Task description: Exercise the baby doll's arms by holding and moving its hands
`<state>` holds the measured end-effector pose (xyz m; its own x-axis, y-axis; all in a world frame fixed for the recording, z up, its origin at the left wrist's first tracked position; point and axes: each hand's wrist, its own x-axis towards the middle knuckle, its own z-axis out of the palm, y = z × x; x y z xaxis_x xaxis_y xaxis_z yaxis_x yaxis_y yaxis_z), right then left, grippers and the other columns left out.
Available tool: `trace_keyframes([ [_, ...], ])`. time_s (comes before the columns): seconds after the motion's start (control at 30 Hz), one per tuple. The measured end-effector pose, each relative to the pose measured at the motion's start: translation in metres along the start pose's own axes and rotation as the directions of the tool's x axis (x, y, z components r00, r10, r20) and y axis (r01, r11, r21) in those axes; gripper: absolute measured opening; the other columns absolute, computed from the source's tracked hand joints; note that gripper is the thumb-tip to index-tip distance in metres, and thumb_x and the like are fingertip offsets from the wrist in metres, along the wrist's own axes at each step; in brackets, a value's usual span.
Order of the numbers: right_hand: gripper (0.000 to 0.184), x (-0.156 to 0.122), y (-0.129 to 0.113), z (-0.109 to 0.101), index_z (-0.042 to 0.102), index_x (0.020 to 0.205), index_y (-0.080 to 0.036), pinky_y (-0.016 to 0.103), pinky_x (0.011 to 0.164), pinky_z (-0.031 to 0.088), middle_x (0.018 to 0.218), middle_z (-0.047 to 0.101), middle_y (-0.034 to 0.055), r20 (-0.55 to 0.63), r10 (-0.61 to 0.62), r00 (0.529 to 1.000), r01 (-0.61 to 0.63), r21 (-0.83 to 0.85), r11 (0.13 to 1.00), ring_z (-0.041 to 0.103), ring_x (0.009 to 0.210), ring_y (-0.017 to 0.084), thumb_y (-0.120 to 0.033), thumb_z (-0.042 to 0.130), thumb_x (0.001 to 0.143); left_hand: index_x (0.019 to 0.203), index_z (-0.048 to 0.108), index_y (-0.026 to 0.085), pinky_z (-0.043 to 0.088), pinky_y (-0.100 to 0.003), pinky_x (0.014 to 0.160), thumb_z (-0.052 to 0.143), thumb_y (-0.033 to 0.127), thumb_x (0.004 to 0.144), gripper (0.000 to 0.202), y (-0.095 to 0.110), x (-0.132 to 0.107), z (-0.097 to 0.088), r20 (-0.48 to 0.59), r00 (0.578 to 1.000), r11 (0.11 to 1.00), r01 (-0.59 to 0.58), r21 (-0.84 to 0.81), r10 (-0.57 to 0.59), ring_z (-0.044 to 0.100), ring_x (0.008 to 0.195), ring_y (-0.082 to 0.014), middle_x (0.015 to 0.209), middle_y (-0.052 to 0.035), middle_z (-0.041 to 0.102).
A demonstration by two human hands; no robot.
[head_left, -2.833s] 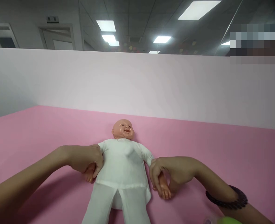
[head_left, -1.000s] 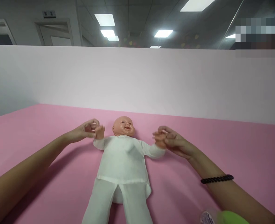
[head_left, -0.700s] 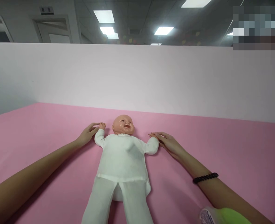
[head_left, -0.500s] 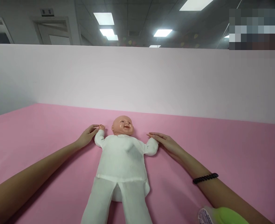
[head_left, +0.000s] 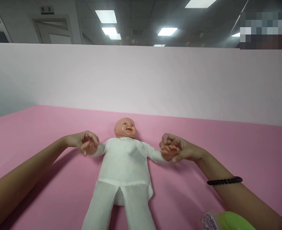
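A baby doll (head_left: 124, 163) in white clothes lies on its back on a pink surface (head_left: 47, 204), its head towards the far wall. My left hand (head_left: 83, 140) is closed around the doll's hand and wrist on the left side of the view. On the other side, my right hand (head_left: 179, 148) grips the doll's other hand, whose small fingers show between my thumb and fingers. Both doll arms stretch outward from the body. The doll's feet lie outside the view.
A white wall panel (head_left: 141, 80) runs along the back of the pink surface. Near the bottom right, beside my forearm, lies a green and clear container (head_left: 232, 221) with a printed label. A black bracelet (head_left: 224, 181) circles my right wrist.
Both my hands have moved outward and closed around the doll's hands. The doll's arms, bent upward before, are now drawn out sideways. Its body stays in place.
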<state>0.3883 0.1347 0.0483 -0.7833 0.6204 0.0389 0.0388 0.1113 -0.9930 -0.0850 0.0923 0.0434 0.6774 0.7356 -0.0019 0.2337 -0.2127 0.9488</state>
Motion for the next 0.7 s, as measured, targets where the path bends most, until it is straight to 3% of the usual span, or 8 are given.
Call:
trace_keyframes([
  [0.07, 0.038, 0.002, -0.007, 0.009, 0.068, 0.092, -0.018, 0.035, 0.089, 0.054, 0.097, 0.071, 0.0044, 0.201, 0.079, 0.976, -0.048, -0.153, 0.987, 0.068, 0.095, 0.020, -0.017, 0.088, 0.060, 0.095, 0.081, 0.027, 0.057, -0.034, 0.078, 0.093, 0.022, 0.054, 0.043, 0.018, -0.002, 0.008, 0.224, 0.971, 0.980, 0.033, 0.197, -0.078, 0.070, 0.084, -0.0248, 0.091, -0.0048, 0.077],
  [0.13, 0.029, 0.006, -0.014, 0.024, 0.073, 0.092, -0.018, 0.036, 0.096, 0.052, 0.098, 0.073, 0.0047, 0.334, 0.168, 0.928, -0.065, -0.298, 0.953, 0.068, 0.098, 0.020, -0.017, 0.084, 0.065, 0.099, 0.082, 0.030, 0.056, -0.033, 0.082, 0.088, 0.017, 0.059, 0.043, 0.034, -0.002, 0.022, 0.299, 0.945, 0.943, 0.029, 0.332, -0.134, 0.070, 0.090, -0.0253, 0.096, -0.0030, 0.078],
  [0.3, 0.028, 0.014, -0.023, 0.054, 0.079, 0.096, -0.019, 0.034, 0.094, 0.052, 0.102, 0.075, 0.0051, 0.441, 0.293, 0.848, -0.060, -0.470, 0.881, 0.068, 0.102, 0.023, -0.014, 0.075, 0.070, 0.095, 0.082, 0.037, 0.055, -0.032, 0.077, 0.077, 0.011, 0.063, 0.041, 0.045, -0.003, 0.055, 0.232, 0.966, 0.911, 0.007, 0.411, -0.112, 0.068, 0.085, -0.0251, 0.087, 0.0007, 0.076],
  [0.43, 0.033, 0.010, -0.033, 0.050, 0.078, 0.108, -0.019, 0.037, 0.101, 0.050, 0.111, 0.075, 0.0059, 0.471, 0.294, 0.832, -0.040, -0.477, 0.878, 0.067, 0.109, 0.024, -0.019, 0.075, 0.075, 0.095, 0.081, 0.038, 0.056, -0.035, 0.082, 0.080, 0.015, 0.059, 0.042, 0.045, -0.009, 0.056, 0.178, 0.979, 0.906, 0.020, 0.423, -0.104, 0.068, 0.090, -0.0283, 0.086, 0.0002, 0.076],
  [0.53, 0.040, -0.003, -0.054, 0.039, 0.075, 0.120, -0.022, 0.042, 0.109, 0.047, 0.123, 0.071, 0.0076, 0.360, 0.202, 0.911, -0.028, -0.434, 0.900, 0.064, 0.119, 0.027, -0.027, 0.076, 0.080, 0.105, 0.079, 0.036, 0.056, -0.036, 0.088, 0.087, 0.027, 0.056, 0.050, 0.063, -0.023, 0.044, 0.089, 0.988, 0.929, 0.088, 0.359, -0.128, 0.070, 0.098, -0.0300, 0.096, -0.0003, 0.076],
  [0.6, 0.047, -0.020, -0.072, 0.032, 0.073, 0.124, -0.027, 0.046, 0.110, 0.046, 0.130, 0.068, 0.0082, 0.169, 0.088, 0.982, -0.022, -0.357, 0.934, 0.060, 0.127, 0.031, -0.032, 0.080, 0.078, 0.112, 0.077, 0.035, 0.057, -0.040, 0.091, 0.090, 0.036, 0.056, 0.057, 0.080, -0.040, 0.036, -0.111, 0.991, 0.964, 0.104, 0.245, -0.078, 0.070, 0.106, -0.0332, 0.101, -0.0028, 0.075],
  [0.63, 0.053, -0.031, -0.080, 0.028, 0.071, 0.126, -0.030, 0.048, 0.110, 0.046, 0.132, 0.067, 0.0079, 0.025, 0.019, 1.000, -0.011, -0.289, 0.957, 0.057, 0.131, 0.034, -0.035, 0.083, 0.075, 0.115, 0.075, 0.036, 0.057, -0.043, 0.092, 0.089, 0.040, 0.058, 0.059, 0.087, -0.050, 0.032, -0.280, 0.959, 0.983, 0.083, 0.163, -0.034, 0.069, 0.110, -0.0352, 0.103, -0.0044, 0.075],
  [0.7, 0.065, -0.057, -0.088, 0.019, 0.066, 0.133, -0.039, 0.052, 0.110, 0.046, 0.133, 0.066, 0.0063, -0.289, -0.070, 0.955, 0.032, -0.136, 0.990, 0.052, 0.137, 0.037, -0.042, 0.087, 0.071, 0.126, 0.070, 0.039, 0.058, -0.048, 0.091, 0.085, 0.049, 0.065, 0.064, 0.093, -0.070, 0.025, -0.618, 0.786, 1.000, -0.011, 0.015, 0.018, 0.066, 0.119, -0.0379, 0.107, -0.0064, 0.073],
])
